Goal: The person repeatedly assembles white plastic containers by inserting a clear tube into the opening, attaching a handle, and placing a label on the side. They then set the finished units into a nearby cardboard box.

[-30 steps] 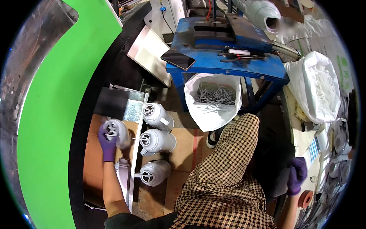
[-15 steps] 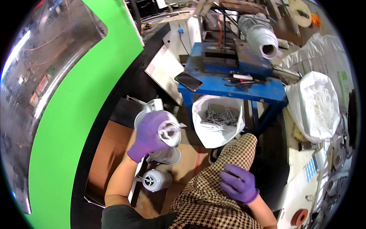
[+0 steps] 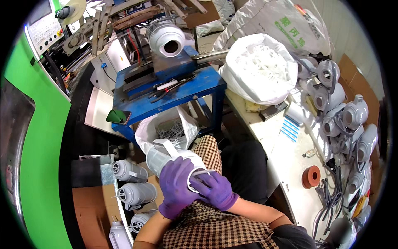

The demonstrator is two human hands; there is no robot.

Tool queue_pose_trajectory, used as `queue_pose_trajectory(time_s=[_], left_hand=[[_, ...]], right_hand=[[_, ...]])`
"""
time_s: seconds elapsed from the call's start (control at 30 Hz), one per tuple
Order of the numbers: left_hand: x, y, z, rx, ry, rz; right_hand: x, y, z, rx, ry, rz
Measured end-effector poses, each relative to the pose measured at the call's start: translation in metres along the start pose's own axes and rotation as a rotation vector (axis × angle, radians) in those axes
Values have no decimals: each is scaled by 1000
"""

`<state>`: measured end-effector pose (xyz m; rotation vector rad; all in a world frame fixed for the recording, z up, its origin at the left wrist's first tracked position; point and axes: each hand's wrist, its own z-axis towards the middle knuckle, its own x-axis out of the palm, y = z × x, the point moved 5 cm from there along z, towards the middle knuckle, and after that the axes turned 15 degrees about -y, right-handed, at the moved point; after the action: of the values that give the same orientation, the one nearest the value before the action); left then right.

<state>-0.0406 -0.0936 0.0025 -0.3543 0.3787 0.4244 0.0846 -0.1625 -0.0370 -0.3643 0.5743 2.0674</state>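
Left hand (image 3: pixel 179 191): purple-gloved, closed around white plastic jug body (image 3: pixel 171 159)
Right hand (image 3: pixel 215 190): purple-gloved, fingers curled at jug opening
Jug body: lap level, 6 o'clock of blue workbench (image 3: pixel 174 89)

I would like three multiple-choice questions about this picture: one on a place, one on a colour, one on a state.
1. Where does the phone lie?
A. on the corner of the blue stand
B. in the white bag
C. on the cardboard

2. What colour are the person's gloves?
A. yellow
B. purple
C. black

3. How is the grey jug held?
A. by neither hand
B. by the right hand only
C. by both hands

Answers:
1 A, the dark phone rests at the stand's near left corner.
2 B, the left hand and the right hand both wear purple.
3 C, both hands grasp the jug above the lap.
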Motion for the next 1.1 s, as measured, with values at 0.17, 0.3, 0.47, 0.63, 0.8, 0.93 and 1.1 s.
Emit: queue_pose_trajectory(time_s=[0.17, 0.3, 0.47, 0.63, 0.8, 0.93, 1.1], left_hand=[[16, 7, -12, 13, 65, -6], [23, 3, -16, 49, 82, 29], [30, 40, -3, 91, 17, 39], [20, 142, 0, -46, -183, 87], [17, 110, 15, -148, -189, 88], [28, 86, -3, -113, -124, 77], [33, 71, -18, -57, -59, 134]], right_hand=[[14, -8, -7, 308, 330, 85], [29, -21, -26, 273, 430, 171], [15, -10, 18, 442, 544, 190], [-40, -54, 99, 181, -6, 193], [-29, -85, 127, 39, 132, 309], [30, -33, 74, 10, 486, 198], [73, -32, 20, 291, 480, 300]])
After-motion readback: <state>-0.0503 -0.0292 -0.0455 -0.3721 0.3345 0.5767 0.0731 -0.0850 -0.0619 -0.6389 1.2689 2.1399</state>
